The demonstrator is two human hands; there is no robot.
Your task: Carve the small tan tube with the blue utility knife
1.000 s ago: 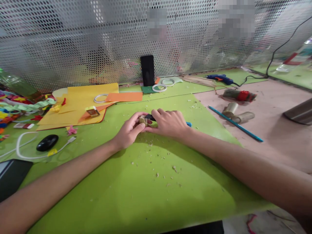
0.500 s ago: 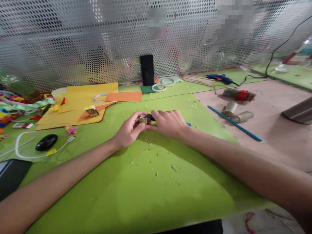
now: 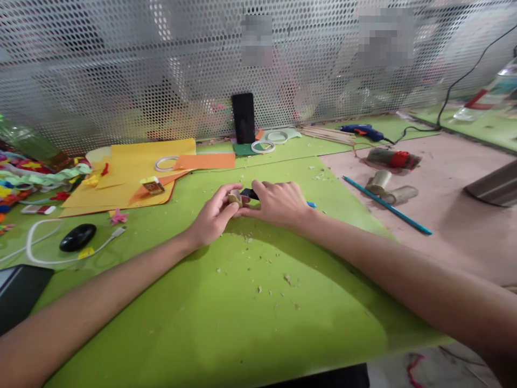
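Between thumb and fingers, my left hand (image 3: pixel 212 216) pinches a small tan piece (image 3: pixel 235 199) over the green table mat (image 3: pixel 194 318). My right hand (image 3: pixel 279 202) is wrapped round a dark-handled tool (image 3: pixel 249 193), whose tip points at the tan piece. The tool's blade is too small to make out. Both hands nearly touch each other. Small pale shavings (image 3: pixel 287 279) lie scattered on the mat below them. A blue end (image 3: pixel 311 205) shows behind my right wrist.
A black phone (image 3: pixel 244 118) leans on the perforated metal screen (image 3: pixel 161 70). Yellow paper (image 3: pixel 133 178) and a black mouse (image 3: pixel 77 237) are left. A glue gun (image 3: pixel 362 132), blue pencil (image 3: pixel 388 205), tan tubes (image 3: pixel 399 194) and a metal cylinder (image 3: pixel 493 185) are right.
The tan piece has shifted and tilted slightly in my left hand, and the dark tool has moved a little. Both hands keep their hold.
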